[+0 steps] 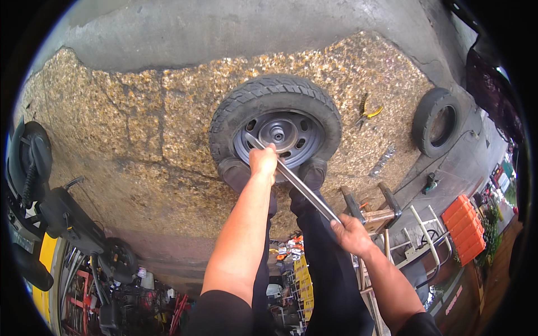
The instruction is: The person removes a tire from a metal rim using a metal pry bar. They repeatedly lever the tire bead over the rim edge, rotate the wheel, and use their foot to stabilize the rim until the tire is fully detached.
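Note:
A black tyre (241, 103) on a grey metal wheel rim (307, 138) lies on the ground in front of me, with my shoes against its near side. Both my hands grip a long silver tyre lever (308, 192). My left hand (263, 161) is closed round it close to the wheel, over the near edge of the rim. Farther back, my right hand (352, 234) is wrapped round the lever's other end. The lever's far tip reaches inside the rim, left of the hub; whether it is hooked under the tyre's bead I cannot tell.
Yellow-handled pliers (370, 114) lie right of the wheel. A loose tyre (437, 122) rests farther right, and a wooden stool (376, 217) stands near my right hand. At the left is a black scooter (64, 218). An orange crate (464, 229) sits at lower right.

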The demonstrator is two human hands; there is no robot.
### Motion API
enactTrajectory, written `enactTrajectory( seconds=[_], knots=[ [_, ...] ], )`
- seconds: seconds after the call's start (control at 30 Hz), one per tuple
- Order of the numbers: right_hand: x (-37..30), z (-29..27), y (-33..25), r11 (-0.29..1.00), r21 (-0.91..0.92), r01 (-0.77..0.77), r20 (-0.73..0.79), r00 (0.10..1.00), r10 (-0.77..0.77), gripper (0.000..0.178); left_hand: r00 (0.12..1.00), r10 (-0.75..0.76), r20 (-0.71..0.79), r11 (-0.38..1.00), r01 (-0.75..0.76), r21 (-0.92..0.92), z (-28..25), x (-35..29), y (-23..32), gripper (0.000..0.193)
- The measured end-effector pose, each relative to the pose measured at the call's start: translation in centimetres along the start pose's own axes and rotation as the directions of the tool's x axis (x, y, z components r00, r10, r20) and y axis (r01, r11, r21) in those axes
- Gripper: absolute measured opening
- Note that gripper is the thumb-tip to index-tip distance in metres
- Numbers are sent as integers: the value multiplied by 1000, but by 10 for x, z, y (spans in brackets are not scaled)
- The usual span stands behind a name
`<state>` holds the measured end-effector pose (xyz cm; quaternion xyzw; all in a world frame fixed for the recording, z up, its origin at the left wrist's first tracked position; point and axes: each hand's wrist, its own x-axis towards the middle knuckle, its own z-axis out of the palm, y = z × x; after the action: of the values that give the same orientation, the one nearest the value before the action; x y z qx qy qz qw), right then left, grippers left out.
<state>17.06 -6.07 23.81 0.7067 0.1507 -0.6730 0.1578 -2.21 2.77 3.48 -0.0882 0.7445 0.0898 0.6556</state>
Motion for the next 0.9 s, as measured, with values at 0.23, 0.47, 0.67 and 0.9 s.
enactTrajectory(
  seconds=[0.23, 0.47, 0.67, 0.9],
  knots=[
    [75, -7, 28, 991, 125, 39, 100, 994, -52, 30, 1000, 21, -18, 1000, -21, 6, -11, 42, -5, 19],
    [121, -22, 55, 993, 66, 102, 88, 990, -108, 27, 993, 38, -113, 994, -49, -94, 4, 37, 3, 18],
    [125, -28, 31, 998, 13, 69, 52, 996, -69, 27, 984, 119, -132, 991, -126, -48, 5, 48, 4, 22],
    [17, 1, -53, 995, 56, 79, 159, 983, -87, 24, 998, -20, -67, 996, 26, 86, 6, -16, 17, 26]
  ],
)
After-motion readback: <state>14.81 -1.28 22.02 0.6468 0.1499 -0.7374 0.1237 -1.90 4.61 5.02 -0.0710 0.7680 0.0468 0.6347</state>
